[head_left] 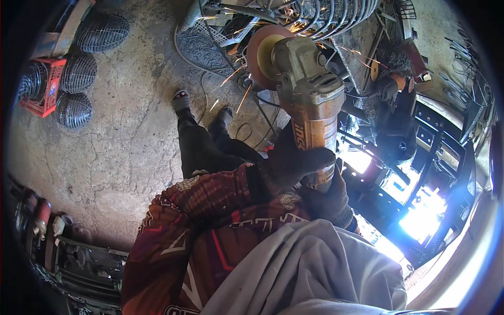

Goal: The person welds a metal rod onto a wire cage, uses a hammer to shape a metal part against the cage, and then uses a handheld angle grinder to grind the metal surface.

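Note:
An angle grinder (313, 113) with a brown body and grey gear head is held up in front of me. My left hand (291, 167), in a dark glove, wraps round its body. Just behind, my right hand (331, 202), also gloved, is closed round the rear of the handle. The grinder's round reddish disc (261, 56) points away from me, and orange sparks fly around it. Curved metal bars of a wire frame (344, 18) stand beyond the disc; whether the disc touches them is hidden by the grinder head.
Several round wire cages (103, 32) and a red crate (49, 89) are at the far left. Cables (202, 65) trail across the concrete floor (115, 157). Dark metal framework (446, 152) stands at the right, beside a glaring white light (421, 219). Tools (459, 86) lie farther right.

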